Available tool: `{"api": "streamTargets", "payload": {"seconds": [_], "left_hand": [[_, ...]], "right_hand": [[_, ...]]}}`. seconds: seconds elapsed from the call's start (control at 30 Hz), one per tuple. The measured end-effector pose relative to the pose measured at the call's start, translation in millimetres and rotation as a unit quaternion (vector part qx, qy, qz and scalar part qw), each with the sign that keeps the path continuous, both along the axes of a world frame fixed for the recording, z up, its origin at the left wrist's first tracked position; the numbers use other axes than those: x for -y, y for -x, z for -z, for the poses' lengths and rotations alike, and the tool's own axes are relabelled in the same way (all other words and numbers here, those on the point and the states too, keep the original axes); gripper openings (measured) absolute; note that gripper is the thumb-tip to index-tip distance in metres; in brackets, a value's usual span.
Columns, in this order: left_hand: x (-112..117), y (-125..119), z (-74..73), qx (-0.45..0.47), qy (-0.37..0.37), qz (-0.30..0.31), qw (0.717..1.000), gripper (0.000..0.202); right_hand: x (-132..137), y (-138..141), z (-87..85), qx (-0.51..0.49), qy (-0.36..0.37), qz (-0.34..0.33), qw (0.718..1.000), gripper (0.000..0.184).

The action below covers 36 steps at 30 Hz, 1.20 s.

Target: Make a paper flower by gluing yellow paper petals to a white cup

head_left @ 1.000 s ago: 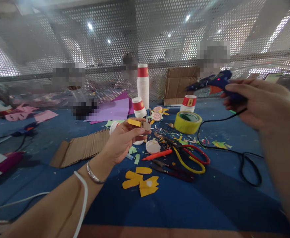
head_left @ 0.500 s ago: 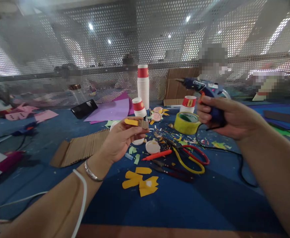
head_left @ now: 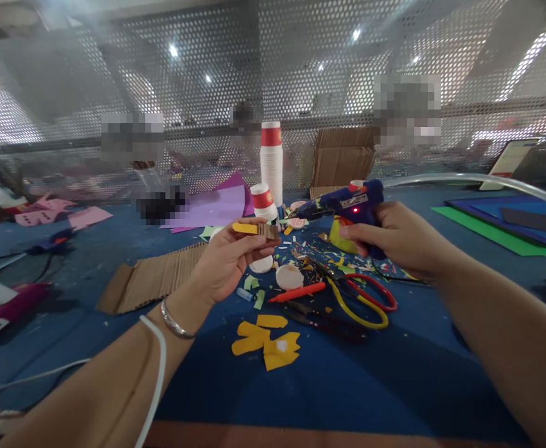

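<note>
Between the fingertips of my left hand [head_left: 226,258] is a small piece of corrugated cardboard [head_left: 268,232] with a yellow paper strip [head_left: 245,228] against its left end. My right hand [head_left: 401,239] grips a blue hot glue gun [head_left: 357,202], its red light lit and a clear glue stick [head_left: 478,179] trailing from the back. The gun's nozzle points left, a little to the right of the cardboard piece and apart from it. Yellow paper cutouts [head_left: 273,320] lie on the blue table below my hands.
Scissors [head_left: 368,302], a red-orange marker [head_left: 297,292] and paper scraps lie in front. Stacked paper cups [head_left: 271,165] stand behind my left hand. Yellow tape [head_left: 340,239] sits partly behind my right hand. A corrugated sheet [head_left: 154,280] rests at left, coloured sheets [head_left: 487,230] at right.
My right hand has brought the glue gun left and down, closer to the cardboard piece, and the nozzle now tips slightly downward. My left hand has hardly moved.
</note>
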<state>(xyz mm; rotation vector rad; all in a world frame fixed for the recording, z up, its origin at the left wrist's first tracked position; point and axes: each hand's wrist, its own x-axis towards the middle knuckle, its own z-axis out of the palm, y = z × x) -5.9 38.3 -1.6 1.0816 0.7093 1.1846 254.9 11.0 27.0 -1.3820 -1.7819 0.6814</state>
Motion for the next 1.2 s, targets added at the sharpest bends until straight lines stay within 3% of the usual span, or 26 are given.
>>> {"api": "streamTargets", "payload": {"seconds": [0.3,1.2], "left_hand": [[0.8,-0.7,1.7,0.001,0.001,0.008,1.0,0.026],[3.3,-2.9,2.2,-0.025,-0.006,0.02,0.999,0.026]], "right_hand": [[2.5,6.5,-2.0,0.072,0.031,-0.007,0.997,0.036],[2.1,9.1,-1.3,0.133,-0.024,-0.007,0.991,0.031]]}}
